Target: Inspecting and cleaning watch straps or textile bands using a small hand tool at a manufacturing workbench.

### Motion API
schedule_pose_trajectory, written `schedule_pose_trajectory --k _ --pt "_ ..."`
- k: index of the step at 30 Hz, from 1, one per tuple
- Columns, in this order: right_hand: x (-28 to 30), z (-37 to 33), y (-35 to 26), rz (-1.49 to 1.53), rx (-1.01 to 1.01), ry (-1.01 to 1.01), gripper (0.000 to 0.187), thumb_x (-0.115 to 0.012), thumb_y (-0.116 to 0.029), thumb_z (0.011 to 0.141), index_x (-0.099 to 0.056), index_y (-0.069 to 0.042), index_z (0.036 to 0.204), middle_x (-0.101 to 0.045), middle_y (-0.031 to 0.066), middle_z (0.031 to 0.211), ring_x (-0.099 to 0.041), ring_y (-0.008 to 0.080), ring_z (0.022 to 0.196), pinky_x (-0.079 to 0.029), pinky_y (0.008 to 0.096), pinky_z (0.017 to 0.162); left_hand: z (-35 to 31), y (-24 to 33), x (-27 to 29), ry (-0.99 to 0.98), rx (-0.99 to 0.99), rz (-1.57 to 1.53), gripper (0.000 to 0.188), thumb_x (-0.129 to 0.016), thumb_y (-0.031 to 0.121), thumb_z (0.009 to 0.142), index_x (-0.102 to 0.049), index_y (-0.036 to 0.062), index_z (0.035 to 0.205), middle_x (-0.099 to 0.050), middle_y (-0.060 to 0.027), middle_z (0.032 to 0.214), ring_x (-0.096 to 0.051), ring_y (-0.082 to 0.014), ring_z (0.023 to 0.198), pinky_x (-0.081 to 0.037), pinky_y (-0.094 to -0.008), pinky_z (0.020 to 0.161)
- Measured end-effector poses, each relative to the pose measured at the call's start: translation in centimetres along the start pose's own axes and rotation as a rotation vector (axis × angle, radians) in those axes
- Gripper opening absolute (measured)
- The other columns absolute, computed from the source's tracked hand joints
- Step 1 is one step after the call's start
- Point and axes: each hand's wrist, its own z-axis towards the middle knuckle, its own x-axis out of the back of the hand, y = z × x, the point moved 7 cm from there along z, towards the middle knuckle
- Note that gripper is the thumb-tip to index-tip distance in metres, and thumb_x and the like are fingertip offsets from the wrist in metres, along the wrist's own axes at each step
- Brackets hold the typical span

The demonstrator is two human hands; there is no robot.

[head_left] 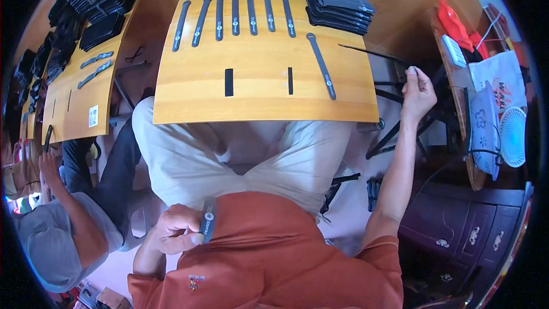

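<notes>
Close to my body, my left hand (177, 230) pinches a grey strap (209, 217) with white print between thumb and fingers. Out past the table's right edge is my right hand (419, 94), fingers closed on the end of a thin dark strap (374, 53), seen nearly edge-on and reaching left over the tabletop. Along the far part of the wooden table (257, 103) several grey straps (235, 14) lie side by side in a row. One more grey strap (321, 66) rests at an angle nearer me on the right.
Stacks of bundled dark straps (340, 8) stand at the far right corner. Two black strips (229, 82) are fixed on the tabletop. At left, another person (68, 223) sits by a second table (86, 103). A side table at right carries a small fan (513, 136) and bags.
</notes>
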Motion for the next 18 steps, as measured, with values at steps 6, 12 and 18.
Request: schedule_pose_trajectory --k 6,12,18 --pt "-2.5 -3.6 0.9 -0.372 0.303 -0.173 0.015 -0.074 -0.009 0.088 -0.074 0.001 0.100 -0.073 0.0091 0.085 -0.066 0.0158 0.070 -0.052 0.0295 0.065 0.5 -0.5 -0.2 0.048 -0.013 -0.015 0.023 -0.069 0.013 0.091 -0.060 0.0024 0.072 -0.065 -0.0084 0.069 -0.061 -0.0227 0.057 -0.045 -0.0348 0.053" --pt "-5.3 -8.2 2.0 -0.428 0.316 -0.413 0.012 -0.072 -0.005 0.085 -0.072 -0.004 0.097 -0.073 0.0143 0.095 -0.072 0.0312 0.081 -0.056 0.0373 0.070 0.4 -1.2 -0.2 0.034 -0.019 -0.037 0.019 -0.066 0.005 0.093 -0.058 0.0010 0.076 -0.063 -0.0093 0.072 -0.058 -0.0226 0.057 -0.042 -0.0354 0.053" --pt "-5.7 -9.3 2.2 -0.556 0.388 -0.549 0.014 -0.072 -0.009 0.085 -0.071 -0.007 0.099 -0.073 0.0114 0.098 -0.072 0.0323 0.086 -0.057 0.0405 0.071 1.1 -2.3 -0.2 0.076 0.098 -0.053 0.026 -0.070 0.020 0.093 -0.062 0.0034 0.075 -0.068 -0.0083 0.071 -0.064 -0.0199 0.061 -0.048 -0.0330 0.057"
